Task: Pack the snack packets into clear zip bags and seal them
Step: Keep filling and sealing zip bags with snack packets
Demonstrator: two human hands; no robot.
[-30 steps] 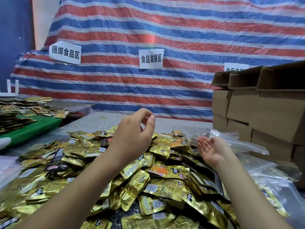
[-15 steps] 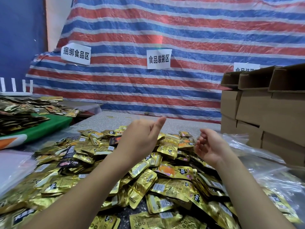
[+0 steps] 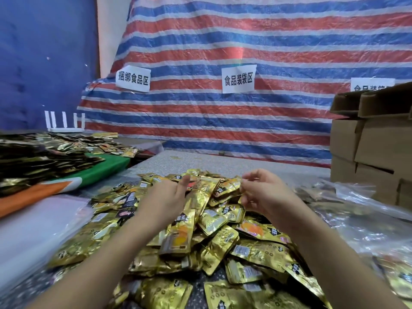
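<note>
I am looking at the packets [image 3: 214, 221], a loose gold heap filling the middle of the table [image 3: 234, 161] and spreading toward six o'clock. They are reading as light, flat foil pouches, slick on the faces and crinkly, so I am judging they will slide off one another and skate out of a loose hold. I am reckoning the sealed edges or corners are the stiffest places to pinch, or a small stack can be squeezed flat across its faces.

The left hand [image 3: 165, 199] is hovering over the heap at about ten o'clock, fingers loosely curled with the thumb raised, gripping nothing I can make out. The right hand [image 3: 263, 192] is hanging at about one o'clock, fingers bent inward; whether they are pinching anything I cannot tell.

The bags [image 3: 356, 210], soft clear film, are lying crumpled at three o'clock, just beside the heap. Boxes [image 3: 379, 148] are standing stacked behind them.
</note>
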